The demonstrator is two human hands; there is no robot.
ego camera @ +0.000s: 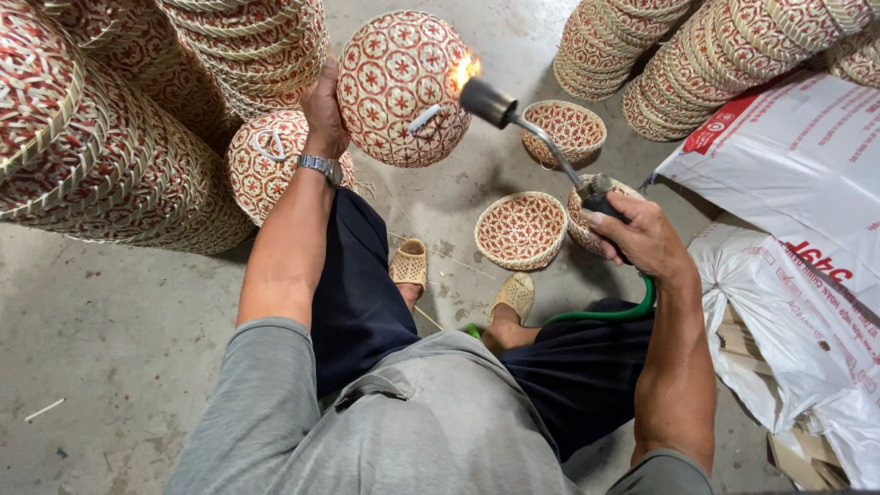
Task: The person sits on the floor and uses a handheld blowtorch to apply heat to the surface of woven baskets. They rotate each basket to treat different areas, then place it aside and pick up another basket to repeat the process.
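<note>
My left hand (323, 110) grips the round red-and-white woven basket (403, 87), raised above the concrete floor (119, 312). My right hand (642, 234) clasps the gas torch (536, 128), flame touching the basket. Around: basket stacks (110, 137), small bowl baskets (521, 229), white sacks (797, 238).

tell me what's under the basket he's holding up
Under the raised basket, held by the left hand, lie bare concrete floor and another woven basket; the floor directly behind it is hidden.
</note>
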